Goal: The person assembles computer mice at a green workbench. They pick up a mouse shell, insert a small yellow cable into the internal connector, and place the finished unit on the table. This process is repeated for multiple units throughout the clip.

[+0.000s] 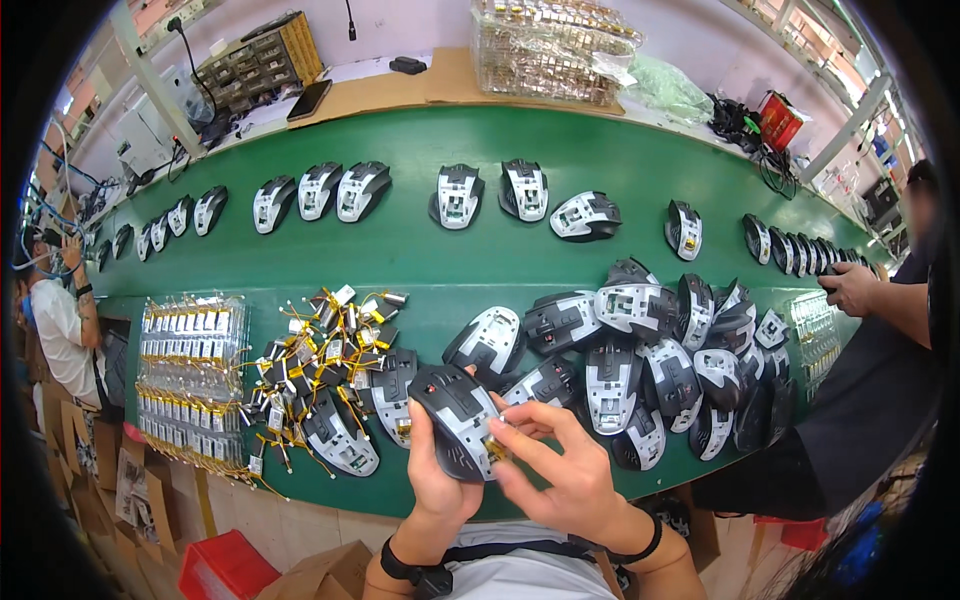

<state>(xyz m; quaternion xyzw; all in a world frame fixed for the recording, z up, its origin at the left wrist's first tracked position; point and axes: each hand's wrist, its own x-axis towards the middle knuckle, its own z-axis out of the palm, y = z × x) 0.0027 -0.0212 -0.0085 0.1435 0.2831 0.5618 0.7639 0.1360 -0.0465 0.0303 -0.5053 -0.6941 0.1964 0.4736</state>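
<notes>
My left hand (440, 478) holds a black-and-grey computer mouse (455, 415), tilted with its underside up, over the near edge of the green table. The fingers of my right hand (565, 475) close in on the mouse's lower right end. Between thumb and index finger shows a small yellow-and-silver battery (494, 449) at the opening there; the fingertips partly cover it. Left of my hands is a tangled pile of small batteries (335, 335) with yellow tape and wires. Two mice (340, 437) lie between the pile and my left hand.
A heap of upturned mice (640, 370) fills the table's right side. More mice (360, 190) stand in a row along the green table (400, 262). Clear battery trays (195, 375) lie at left. At right, another person's hand (850, 288) holds a mouse. A red bin (228, 565) is below.
</notes>
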